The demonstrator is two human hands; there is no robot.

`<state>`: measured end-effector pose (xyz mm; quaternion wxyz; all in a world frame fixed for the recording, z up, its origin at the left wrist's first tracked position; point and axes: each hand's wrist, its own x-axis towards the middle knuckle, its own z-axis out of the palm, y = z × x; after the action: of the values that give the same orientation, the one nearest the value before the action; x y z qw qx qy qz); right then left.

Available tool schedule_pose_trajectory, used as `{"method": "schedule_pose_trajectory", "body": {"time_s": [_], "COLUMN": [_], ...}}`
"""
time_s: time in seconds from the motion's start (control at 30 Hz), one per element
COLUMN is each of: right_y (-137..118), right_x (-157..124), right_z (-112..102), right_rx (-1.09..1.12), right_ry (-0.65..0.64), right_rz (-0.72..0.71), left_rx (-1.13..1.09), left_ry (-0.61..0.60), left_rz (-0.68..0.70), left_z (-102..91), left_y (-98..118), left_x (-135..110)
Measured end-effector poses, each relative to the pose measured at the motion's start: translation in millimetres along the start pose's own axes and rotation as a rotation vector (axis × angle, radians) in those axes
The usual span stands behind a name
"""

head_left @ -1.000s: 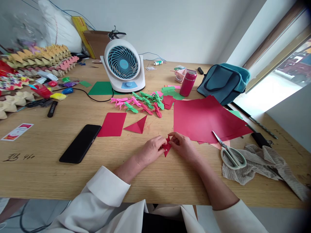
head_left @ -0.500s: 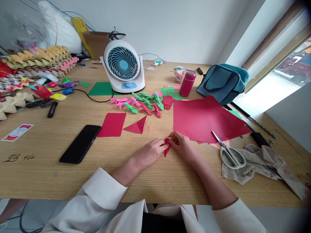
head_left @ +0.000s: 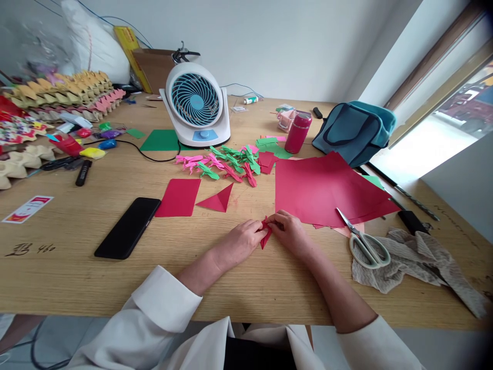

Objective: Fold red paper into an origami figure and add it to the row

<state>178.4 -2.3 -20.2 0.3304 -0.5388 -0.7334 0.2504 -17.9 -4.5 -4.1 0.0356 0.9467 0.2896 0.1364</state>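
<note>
Between my hands, low over the wooden table, is a small piece of folded red paper (head_left: 265,239) with a pointed lower end. My left hand (head_left: 243,239) has its fingers closed on the left side of it. From the right, my right hand (head_left: 287,230) pinches its upper part, and the fingers hide much of the folds. A creased red paper triangle (head_left: 217,199) lies to the left, beside a flat red sheet (head_left: 178,198). Beyond them is a pile of pink, green and red folded paper figures (head_left: 225,163).
Large red sheets (head_left: 319,185) lie to the right, with scissors (head_left: 364,244) on a crumpled cloth (head_left: 404,257) nearby. A black phone (head_left: 128,227) is at left. Behind stand a fan (head_left: 197,103), a red flask (head_left: 298,132) and a blue bag (head_left: 352,131).
My right hand has shifted very slightly at the top of the folded red paper. My left hand stays in place, and the other things have not moved.
</note>
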Motion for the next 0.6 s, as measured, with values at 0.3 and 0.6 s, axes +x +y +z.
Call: {"method": "schedule_pose_trajectory", "body": {"time_s": [0.3, 0.6], "right_y": [0.4, 4.7], "right_x": [-1.8, -0.6], "right_z": [-0.6, -0.2], "right_rx": [-0.02, -0.083], "right_ry": [-0.01, 0.022], "right_rz": [-0.008, -0.116], "left_rx": [-0.002, 0.047], "left_ry": [-0.005, -0.038], "left_rz": [-0.012, 0.017], "left_z": [0.3, 6.9], "left_y": [1.3, 1.7], "left_x": [1.0, 0.4]}}
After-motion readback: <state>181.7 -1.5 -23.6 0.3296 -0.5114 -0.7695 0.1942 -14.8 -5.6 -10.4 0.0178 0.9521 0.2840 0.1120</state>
